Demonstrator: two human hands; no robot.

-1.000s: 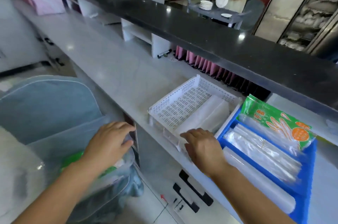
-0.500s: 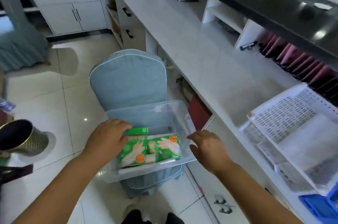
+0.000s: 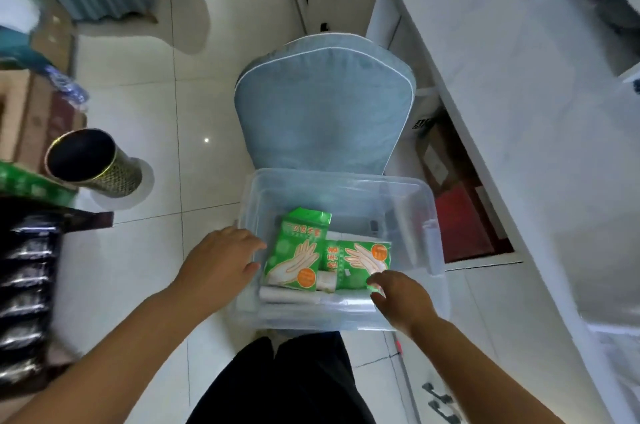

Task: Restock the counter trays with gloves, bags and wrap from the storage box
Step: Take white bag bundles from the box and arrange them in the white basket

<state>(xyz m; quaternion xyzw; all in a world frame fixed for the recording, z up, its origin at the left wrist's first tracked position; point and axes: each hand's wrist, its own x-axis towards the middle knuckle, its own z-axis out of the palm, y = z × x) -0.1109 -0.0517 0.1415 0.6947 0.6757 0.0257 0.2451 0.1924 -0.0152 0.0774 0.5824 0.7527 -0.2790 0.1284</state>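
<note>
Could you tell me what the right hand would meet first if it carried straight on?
Probably the right-side green glove packet in the clear box; the right hand hovers at its near corner.

Clear storage box (image 3: 339, 181) sits on the seat of a blue-covered chair (image 3: 322, 105), beside the white tabletop (image 3: 519, 112). Inside lie 2 green glove packs: left pack (image 3: 294, 257) and right pack (image 3: 360, 261), side by side, with clear plastic rolls (image 3: 294, 295) along the near wall. Left hand (image 3: 221, 261) lies at the box's left wall, fingers extended. Right hand (image 3: 398, 299) is over the near right corner, fingers loosely bent at the right pack's edge; contact not confirmed.
</note>
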